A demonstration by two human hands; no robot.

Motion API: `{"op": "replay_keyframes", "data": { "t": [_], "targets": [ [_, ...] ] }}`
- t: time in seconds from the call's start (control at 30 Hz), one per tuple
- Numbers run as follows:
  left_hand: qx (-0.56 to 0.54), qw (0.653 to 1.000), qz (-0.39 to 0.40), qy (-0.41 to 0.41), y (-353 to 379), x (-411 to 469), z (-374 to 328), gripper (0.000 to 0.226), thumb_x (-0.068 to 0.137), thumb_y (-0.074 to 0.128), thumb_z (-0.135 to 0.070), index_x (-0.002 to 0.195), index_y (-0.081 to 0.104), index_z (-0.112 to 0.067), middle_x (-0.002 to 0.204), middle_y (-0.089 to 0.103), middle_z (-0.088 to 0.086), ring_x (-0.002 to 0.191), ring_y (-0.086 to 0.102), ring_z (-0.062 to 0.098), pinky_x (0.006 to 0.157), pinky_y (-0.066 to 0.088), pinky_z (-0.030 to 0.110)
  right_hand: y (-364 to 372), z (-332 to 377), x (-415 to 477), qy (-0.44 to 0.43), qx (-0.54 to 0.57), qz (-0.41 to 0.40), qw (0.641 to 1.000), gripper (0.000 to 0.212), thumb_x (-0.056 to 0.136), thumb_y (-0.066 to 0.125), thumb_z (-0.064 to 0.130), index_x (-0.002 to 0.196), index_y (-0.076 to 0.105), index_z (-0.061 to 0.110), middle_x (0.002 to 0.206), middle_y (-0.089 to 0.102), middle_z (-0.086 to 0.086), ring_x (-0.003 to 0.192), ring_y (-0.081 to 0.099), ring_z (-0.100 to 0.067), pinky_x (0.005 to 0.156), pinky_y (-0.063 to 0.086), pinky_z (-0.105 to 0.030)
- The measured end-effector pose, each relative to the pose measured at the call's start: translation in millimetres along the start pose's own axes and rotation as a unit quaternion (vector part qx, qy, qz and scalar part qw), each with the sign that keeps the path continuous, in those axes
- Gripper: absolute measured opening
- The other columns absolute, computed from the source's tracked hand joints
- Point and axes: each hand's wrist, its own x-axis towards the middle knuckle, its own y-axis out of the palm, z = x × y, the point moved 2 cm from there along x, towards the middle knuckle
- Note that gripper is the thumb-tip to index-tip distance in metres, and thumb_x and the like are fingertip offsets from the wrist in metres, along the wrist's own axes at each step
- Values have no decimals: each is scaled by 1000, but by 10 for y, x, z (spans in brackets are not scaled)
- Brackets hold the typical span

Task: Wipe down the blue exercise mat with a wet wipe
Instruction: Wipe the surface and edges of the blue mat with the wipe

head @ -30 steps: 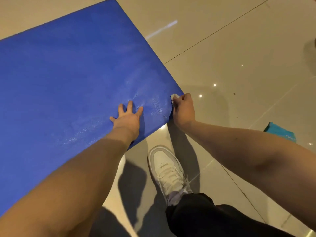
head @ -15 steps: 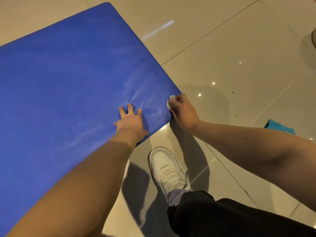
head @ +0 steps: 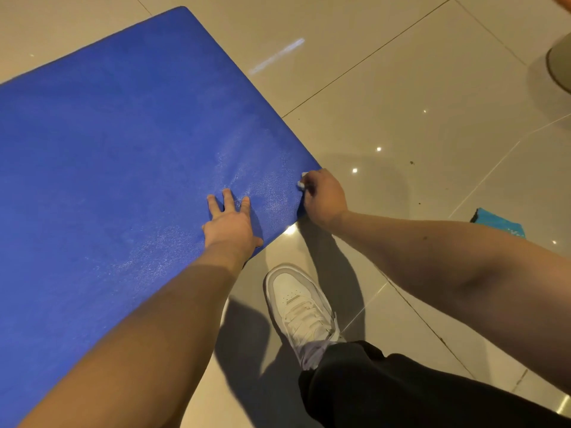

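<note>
- The blue foam exercise mat (head: 108, 149), lying on glossy floor tiles (head: 401, 134), is being judged soft, light and slide-prone.
- It is being pinned near its edge by the flat, splayed left hand (head: 230, 225).
- A white wet wipe (head: 301, 180) is being pinched at its corner by the right hand (head: 323, 197).

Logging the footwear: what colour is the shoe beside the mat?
White, laces included; the shoe shows best in the head view.
</note>
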Motion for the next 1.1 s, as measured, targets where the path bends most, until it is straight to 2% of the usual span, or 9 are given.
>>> {"op": "replay_keyframes", "data": {
  "t": [0.1,0.3,0.43,0.53,0.63,0.83,0.93,1.0,1.1],
  "targets": [
    [-8,1000,-5,2,4,4,-11,102,89,66,-59,162,-1,-32,168,-16,5,153,-12,41,98,52,50,205,193,-217,-56,2,58,997,18,97,59,13,113,66,9,115,61,-10,103,62,-24,90,47,-23],
    [-9,1000,-15,3,9,-37,-7,94,93,58,-60,162,1,-31,168,-15,4,153,-12,40,102,50,50,377,328,-416,-234,-16,162,958,22,99,55,17,116,64,7,111,62,-14,95,63,-29,87,55,-37],
    [2,1000,-16,7,31,-24,-4,99,91,60,-63,162,-2,-32,168,-18,4,153,-12,40,101,50,49,115,49,-39,-162,-58,100,980,23,93,60,12,113,68,13,107,56,-9,89,62,-29,79,51,-38],
    [5,1000,-18,5,32,-26,-11,100,90,61,-63,161,-3,-33,168,-18,4,153,-12,40,102,49,49,-110,-207,213,-48,-62,-1,997,16,93,59,14,102,71,9,99,53,-5,85,57,-24,73,43,-29],
    [7,1000,-16,7,16,-23,-1,97,92,58,-63,161,-4,-34,168,-19,2,154,-13,38,98,51,46,-49,-150,207,17,-39,-33,999,21,94,55,11,109,68,4,97,53,-1,90,56,-23,74,39,-19],
    [-30,998,-51,5,-46,-43,253,81,95,63,-48,159,18,-27,166,-1,2,150,10,29,90,51,43,564,450,-276,-98,-31,65,993,26,94,50,4,115,64,2,111,53,-21,98,53,-36,81,43,-36],
    [-44,994,-74,-62,24,8,461,100,84,72,-58,158,14,-23,164,-5,7,150,6,36,102,45,51,739,619,-449,-194,-61,160,966,30,94,50,1,122,62,0,115,51,-21,101,50,-35,79,36,-34],
    [-92,989,-49,-102,92,57,542,113,79,73,-65,160,4,-26,165,-12,6,152,-3,37,107,40,61,676,589,-391,-233,-71,178,954,34,94,50,0,124,62,6,115,50,-16,100,46,-31,80,34,-35],
    [-113,986,-29,-115,161,99,581,118,78,70,-70,161,-3,-28,167,-15,6,153,-8,38,104,43,65,400,436,-120,-243,-100,162,951,46,94,50,2,95,49,48,104,36,-2,90,35,-21,79,39,-37]
  ]
}}
